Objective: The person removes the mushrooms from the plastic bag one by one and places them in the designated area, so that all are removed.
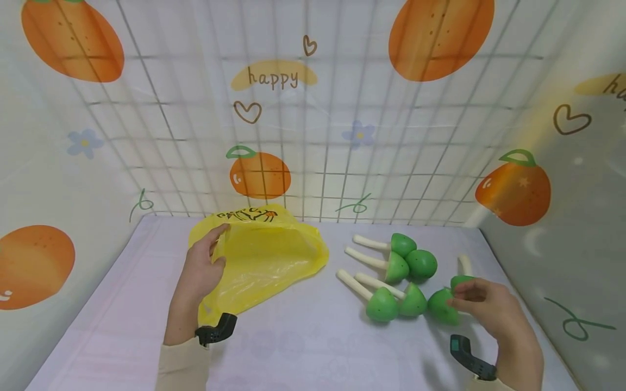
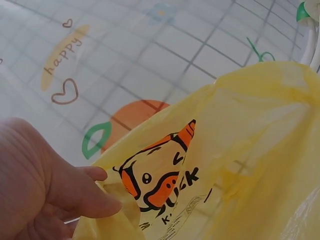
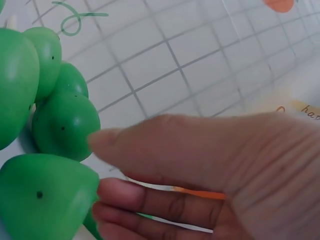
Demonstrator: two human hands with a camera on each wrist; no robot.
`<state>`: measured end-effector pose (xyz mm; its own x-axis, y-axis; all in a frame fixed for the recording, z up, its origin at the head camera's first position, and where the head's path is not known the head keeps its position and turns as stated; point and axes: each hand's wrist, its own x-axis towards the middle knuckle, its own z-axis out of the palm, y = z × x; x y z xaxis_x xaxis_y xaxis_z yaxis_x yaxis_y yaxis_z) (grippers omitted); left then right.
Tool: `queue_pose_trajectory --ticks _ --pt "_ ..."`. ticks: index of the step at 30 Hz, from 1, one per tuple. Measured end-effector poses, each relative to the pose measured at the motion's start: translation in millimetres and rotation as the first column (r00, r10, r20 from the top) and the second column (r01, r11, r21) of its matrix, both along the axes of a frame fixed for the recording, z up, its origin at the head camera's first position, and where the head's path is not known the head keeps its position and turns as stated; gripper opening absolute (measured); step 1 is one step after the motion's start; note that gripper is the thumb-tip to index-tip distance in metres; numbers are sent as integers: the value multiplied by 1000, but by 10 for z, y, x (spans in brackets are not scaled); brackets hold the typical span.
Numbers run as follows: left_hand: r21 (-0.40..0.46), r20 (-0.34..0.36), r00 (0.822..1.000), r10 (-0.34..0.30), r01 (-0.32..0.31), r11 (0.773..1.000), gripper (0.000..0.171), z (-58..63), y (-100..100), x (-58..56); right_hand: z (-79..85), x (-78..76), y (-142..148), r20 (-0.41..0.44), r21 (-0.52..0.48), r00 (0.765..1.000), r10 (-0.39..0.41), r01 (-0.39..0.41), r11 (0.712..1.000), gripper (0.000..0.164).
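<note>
A yellow plastic bag (image 1: 274, 255) with a printed duck (image 2: 160, 175) lies spread out, its mouth partly raised. At its left edge, my left hand (image 1: 202, 271) grips the film between thumb and fingers, as the left wrist view shows. Green mushroom-shaped pieces (image 1: 382, 305) with white stems lie in a loose cluster to the right of the bag. By the rightmost green piece (image 1: 442, 307), my right hand (image 1: 494, 309) has its thumb and fingers apart. Its fingertips are at that cap's edge in the right wrist view; whether they touch it I cannot tell.
A pale cloth (image 1: 303, 353) covers the table. Printed sheeting over a wire grid (image 1: 323, 108) rises at the back, and side sheets (image 1: 577, 244) stand to the left and right. Each wrist wears a black band (image 1: 217, 328).
</note>
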<state>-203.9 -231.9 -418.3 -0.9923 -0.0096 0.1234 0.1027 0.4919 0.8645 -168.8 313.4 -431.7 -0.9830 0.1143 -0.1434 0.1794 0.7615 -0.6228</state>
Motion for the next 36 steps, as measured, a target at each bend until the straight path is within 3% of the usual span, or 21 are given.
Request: queue_pose_trajectory --ticks 6,13,20,25,29,33,36 --pt "-48 -40 999 20 -22 999 71 -1 -18 3 45 -17 -38 -4 -24 999 -40 40 999 50" --pt "-39 -68 997 33 -36 999 68 19 -23 10 80 -56 -109 -55 -25 998 -16 15 1000 51" --pt "-17 -110 993 41 -43 999 61 72 3 43 97 -95 -262 -135 -24 990 35 -38 999 41" --pt "25 -207 978 23 -18 1000 55 144 63 50 145 -150 -454 -178 13 983 53 -51 999 45" --pt "22 -285 958 -26 34 999 49 222 173 -57 205 -223 -627 -283 35 958 44 -36 999 57" --pt "-86 -295 951 -87 65 994 48 277 306 -195 294 -351 -820 -404 3 913 60 -64 998 60" --pt "-180 -287 946 -150 100 979 53 314 413 -274 384 -461 -958 -433 2 894 115 -127 992 64"
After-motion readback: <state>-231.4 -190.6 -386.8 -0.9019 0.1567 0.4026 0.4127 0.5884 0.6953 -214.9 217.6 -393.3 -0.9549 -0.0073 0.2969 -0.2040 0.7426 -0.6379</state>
